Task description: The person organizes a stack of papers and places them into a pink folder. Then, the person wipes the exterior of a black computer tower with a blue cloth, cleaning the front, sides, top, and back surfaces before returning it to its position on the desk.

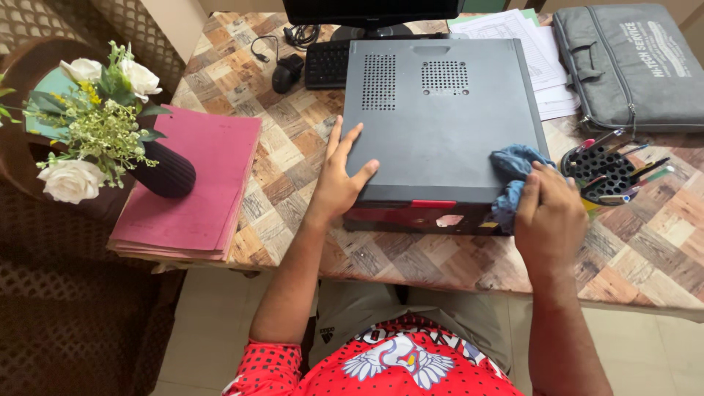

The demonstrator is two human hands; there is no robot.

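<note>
head view. right hand is bunching a blue cloth in a closed grip and pressing it on the near right corner of the dark computer case, which is lying flat on the patterned table. the cloth is spilling out ahead of the fingers and also hanging down over the case's front edge beneath them. left hand is lying flat with fingers spread wide, gripping nothing, palm bracing the near left corner of the case.

just right of the cloth hand: a black pen holder, close but apart. beyond it, a grey zip pouch and papers. far side of the case: keyboard, mouse.

judgement: wiping is going best with the cloth kept flat under the fingers, the left palm holding the case from sliding, and strokes kept clear of the pen holder and vent grilles.
</note>
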